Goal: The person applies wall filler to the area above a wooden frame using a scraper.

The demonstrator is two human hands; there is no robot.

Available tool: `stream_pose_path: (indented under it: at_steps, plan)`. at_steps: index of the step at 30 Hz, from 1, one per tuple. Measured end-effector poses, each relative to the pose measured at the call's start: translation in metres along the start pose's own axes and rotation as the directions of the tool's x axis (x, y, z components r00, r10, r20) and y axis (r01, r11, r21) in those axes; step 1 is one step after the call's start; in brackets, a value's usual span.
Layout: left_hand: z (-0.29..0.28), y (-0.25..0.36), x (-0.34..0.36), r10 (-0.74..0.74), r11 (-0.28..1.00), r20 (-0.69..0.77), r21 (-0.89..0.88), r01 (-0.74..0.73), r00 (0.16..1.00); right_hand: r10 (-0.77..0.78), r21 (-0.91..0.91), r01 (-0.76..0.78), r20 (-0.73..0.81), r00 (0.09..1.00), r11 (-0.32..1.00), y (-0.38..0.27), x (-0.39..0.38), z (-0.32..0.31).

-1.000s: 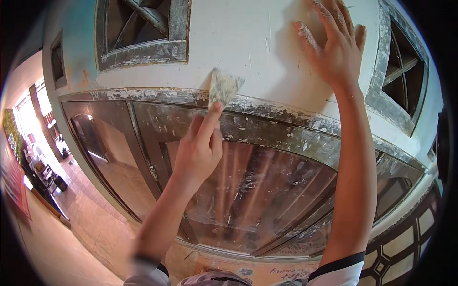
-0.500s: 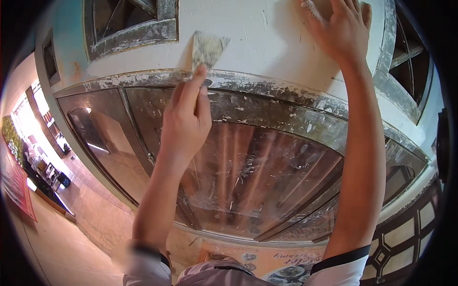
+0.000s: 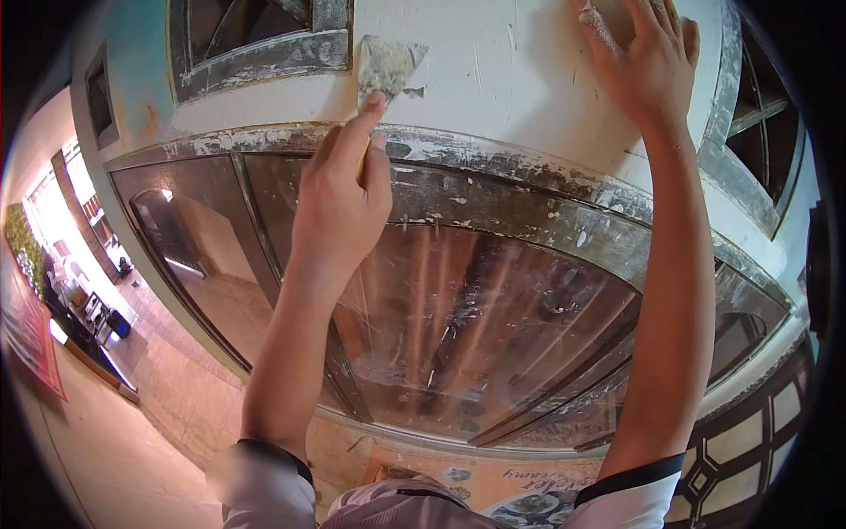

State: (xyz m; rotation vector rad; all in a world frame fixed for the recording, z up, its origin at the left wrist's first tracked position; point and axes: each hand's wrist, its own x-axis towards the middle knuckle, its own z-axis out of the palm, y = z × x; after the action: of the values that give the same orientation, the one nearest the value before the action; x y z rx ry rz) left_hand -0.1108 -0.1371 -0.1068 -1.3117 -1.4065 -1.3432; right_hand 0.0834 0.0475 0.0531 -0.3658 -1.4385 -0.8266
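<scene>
My left hand (image 3: 344,189) grips a putty knife (image 3: 388,62) by its yellowish handle, the smeared metal blade resting on the white wall (image 3: 467,70) just right of a weathered window frame (image 3: 260,62). A small grey patch (image 3: 412,93) shows beside the blade. Higher on the right, my right hand (image 3: 643,70) lies on the wall with its fingers spread and white powder on the thumb. Below both hands runs a flaking wooden lintel (image 3: 511,167) over glass panels (image 3: 467,326).
A second weathered frame (image 3: 758,123) is at the right. A hallway (image 3: 141,326) with clustered objects opens at the far left. A dark paneled door (image 3: 740,450) is at lower right, and a printed orange board (image 3: 502,476) lies at the bottom.
My left hand and the putty knife have moved upward on the wall, the blade now higher above the lintel. My right hand has slid slightly up and to the right.
</scene>
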Motion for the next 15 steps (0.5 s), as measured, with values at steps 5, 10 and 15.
stream_pose_path:
  at_steps: [5, 10, 15]
  plan:
    - [0.006, -0.007, -0.043, -0.126, 0.99, 0.037, -0.053, 0.127, 0.991, -0.033, 0.02, 0.033, -0.026, 0.999, 0.999, 0.001, -0.001, 0.007]
    - [0.005, 0.005, 0.001, -0.11, 0.99, 0.026, -0.09, 0.112, 0.994, -0.019, -0.006, 0.02, 0.011, 1.0, 1.0, 0.003, -0.001, 0.001]
    - [0.011, -0.007, -0.028, -0.17, 0.977, 0.063, -0.117, 0.176, 0.983, -0.022, 0.021, 0.022, -0.033, 0.999, 1.0, 0.0, -0.002, 0.003]
